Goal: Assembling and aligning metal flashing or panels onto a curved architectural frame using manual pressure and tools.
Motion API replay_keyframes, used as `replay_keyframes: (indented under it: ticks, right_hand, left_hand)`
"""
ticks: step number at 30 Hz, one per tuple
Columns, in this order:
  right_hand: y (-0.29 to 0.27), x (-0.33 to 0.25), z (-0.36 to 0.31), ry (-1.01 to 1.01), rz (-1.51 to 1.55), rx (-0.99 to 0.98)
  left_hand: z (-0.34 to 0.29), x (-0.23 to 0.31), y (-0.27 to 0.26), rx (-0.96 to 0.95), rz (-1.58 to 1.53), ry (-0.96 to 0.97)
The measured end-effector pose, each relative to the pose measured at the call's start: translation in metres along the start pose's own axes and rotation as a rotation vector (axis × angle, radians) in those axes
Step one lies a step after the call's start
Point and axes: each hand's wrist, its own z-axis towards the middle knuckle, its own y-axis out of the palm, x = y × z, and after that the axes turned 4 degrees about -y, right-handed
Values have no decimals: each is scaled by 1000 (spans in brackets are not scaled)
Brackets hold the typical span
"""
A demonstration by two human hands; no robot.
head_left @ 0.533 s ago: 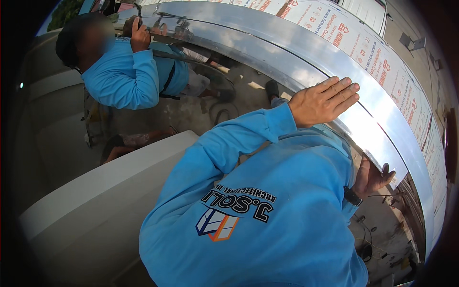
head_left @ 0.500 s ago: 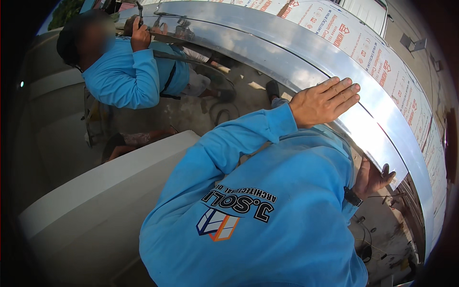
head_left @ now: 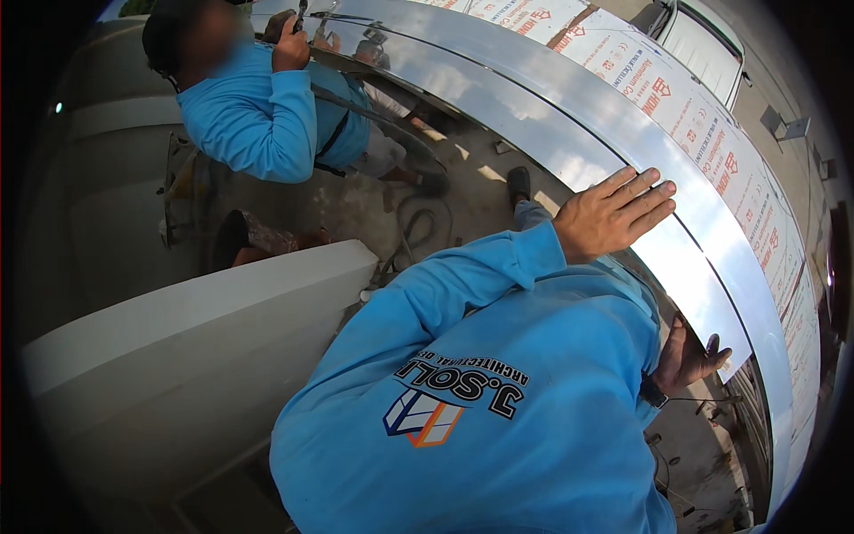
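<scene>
The view has shifted, yet the left hand still lies flat, fingers slightly spread, on the right part of the mirrored metal strip — apparently keeping it steady. The right hand stays at its near-right end; whether that grip pinches, I can't tell.

Ledge left, vehicle right

The ledge is white and runs across the lower left. Beyond it, a person in patterned clothing partly shows. A looped hose lies on the floor. The white vehicle stands upper right.
</scene>
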Motion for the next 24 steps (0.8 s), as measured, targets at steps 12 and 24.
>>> replay_keyframes:
  ticks: [12, 24]
  right_hand:
    - [6, -7, 3, 130, 305, -30]
    - [1, -5, 4, 112, 307, -31]
  left_hand:
    - [2, 2, 7, 37, 44, 29]
    - [2, 2, 6, 35, 12, 26]
